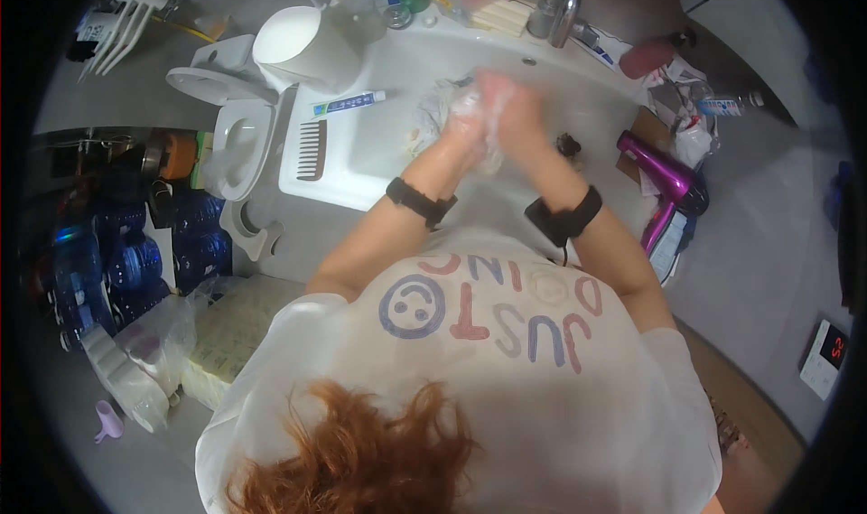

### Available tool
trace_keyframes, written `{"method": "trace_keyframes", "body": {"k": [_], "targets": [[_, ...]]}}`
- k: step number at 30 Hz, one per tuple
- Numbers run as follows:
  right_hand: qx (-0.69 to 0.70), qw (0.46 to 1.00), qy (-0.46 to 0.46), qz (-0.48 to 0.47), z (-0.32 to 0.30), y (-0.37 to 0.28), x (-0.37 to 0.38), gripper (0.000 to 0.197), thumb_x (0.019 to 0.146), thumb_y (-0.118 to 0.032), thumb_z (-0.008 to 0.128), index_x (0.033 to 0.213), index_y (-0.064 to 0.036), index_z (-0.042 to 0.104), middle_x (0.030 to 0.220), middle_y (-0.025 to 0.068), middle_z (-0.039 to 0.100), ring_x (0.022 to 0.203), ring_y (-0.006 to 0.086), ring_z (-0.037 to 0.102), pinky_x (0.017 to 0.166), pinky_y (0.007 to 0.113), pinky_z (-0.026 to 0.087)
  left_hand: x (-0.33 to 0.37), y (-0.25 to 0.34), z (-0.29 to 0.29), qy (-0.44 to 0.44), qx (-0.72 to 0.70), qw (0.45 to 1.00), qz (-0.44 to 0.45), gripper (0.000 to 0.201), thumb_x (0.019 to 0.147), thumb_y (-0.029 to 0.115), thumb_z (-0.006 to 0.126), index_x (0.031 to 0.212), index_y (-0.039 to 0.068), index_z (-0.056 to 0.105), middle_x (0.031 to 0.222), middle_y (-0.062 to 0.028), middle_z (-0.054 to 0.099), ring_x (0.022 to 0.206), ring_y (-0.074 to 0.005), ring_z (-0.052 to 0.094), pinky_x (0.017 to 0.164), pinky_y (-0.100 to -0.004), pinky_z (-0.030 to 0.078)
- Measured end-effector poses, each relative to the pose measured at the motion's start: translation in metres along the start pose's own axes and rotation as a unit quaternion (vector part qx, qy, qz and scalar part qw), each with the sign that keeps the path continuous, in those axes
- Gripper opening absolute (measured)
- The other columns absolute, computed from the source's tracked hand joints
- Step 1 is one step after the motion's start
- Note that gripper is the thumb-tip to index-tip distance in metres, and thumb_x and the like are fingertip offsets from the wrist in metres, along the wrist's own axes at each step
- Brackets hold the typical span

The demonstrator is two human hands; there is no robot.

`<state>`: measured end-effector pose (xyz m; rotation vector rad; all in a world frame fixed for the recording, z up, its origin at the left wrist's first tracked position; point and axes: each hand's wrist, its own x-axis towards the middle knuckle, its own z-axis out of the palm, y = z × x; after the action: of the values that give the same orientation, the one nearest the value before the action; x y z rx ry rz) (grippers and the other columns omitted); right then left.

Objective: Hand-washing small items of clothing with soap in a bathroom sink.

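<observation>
Over the white sink (384,166), my left hand (463,126) and my right hand (522,116) are pressed close together. Both are smeared by motion. Their fingers look closed on a wet, whitish cloth (492,144) with what seems to be foam on it; a pinkish patch shows at the fingertips. Part of the cloth hangs below between my wrists. Just left of my left hand, a crumpled pale grey cloth (432,112) lies in the basin. A small dark brown object (568,144) sits in the basin to the right of my right hand; its kind is unclear.
Left on the sink ledge are a brown comb (312,150), a toothpaste tube (349,104) and a large white bucket (302,49). The faucet (565,13) rises at the back. A purple hair dryer (664,171) lies at right; a toilet (242,144) stands left.
</observation>
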<state>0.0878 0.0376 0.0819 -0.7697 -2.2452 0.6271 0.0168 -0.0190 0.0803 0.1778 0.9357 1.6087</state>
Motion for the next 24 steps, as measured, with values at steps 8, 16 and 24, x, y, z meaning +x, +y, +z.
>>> {"method": "trace_keyframes", "body": {"k": [8, 16, 24], "targets": [[-0.073, 0.997, -0.014, 0.003, 0.023, 0.027, -0.012, 0.019, 0.080, -0.019, 0.051, 0.091, -0.0051, 0.059, 0.068, 0.0201, 0.058, 0.064, 0.0364, 0.058, 0.059, 0.043, 0.047, 0.016, -0.013, -0.011, 0.073, 0.124, 0.987, -0.075, 0.028, 0.091, 0.026, 0.041, 0.105, 0.004, 0.051, 0.084, -0.0049, 0.057, 0.075, -0.0162, 0.057, 0.065, -0.0278, 0.047], [0.262, 0.884, 0.007, 0.388, -0.003, 0.049, 0.001, 0.024, 0.087, -0.026, 0.048, 0.086, -0.0050, 0.060, 0.069, 0.0213, 0.057, 0.066, 0.0349, 0.057, 0.059, 0.039, 0.046, 0.000, 0.011, 0.021, 0.078, -0.012, 0.987, -0.140, 0.037, 0.091, 0.036, 0.039, 0.111, 0.006, 0.048, 0.104, -0.0090, 0.058, 0.088, -0.0202, 0.058, 0.073, -0.0340, 0.049], [0.054, 0.998, 0.037, 0.019, 0.007, -0.008, -0.024, 0.028, 0.085, -0.027, 0.052, 0.067, -0.0057, 0.055, 0.059, 0.0185, 0.055, 0.055, 0.0377, 0.054, 0.053, 0.042, 0.045, 0.030, -0.032, -0.033, -0.018, 0.129, 0.990, -0.058, 0.038, 0.090, 0.037, 0.041, 0.109, 0.006, 0.050, 0.104, -0.0066, 0.057, 0.095, -0.0181, 0.055, 0.077, -0.0323, 0.047]]}}
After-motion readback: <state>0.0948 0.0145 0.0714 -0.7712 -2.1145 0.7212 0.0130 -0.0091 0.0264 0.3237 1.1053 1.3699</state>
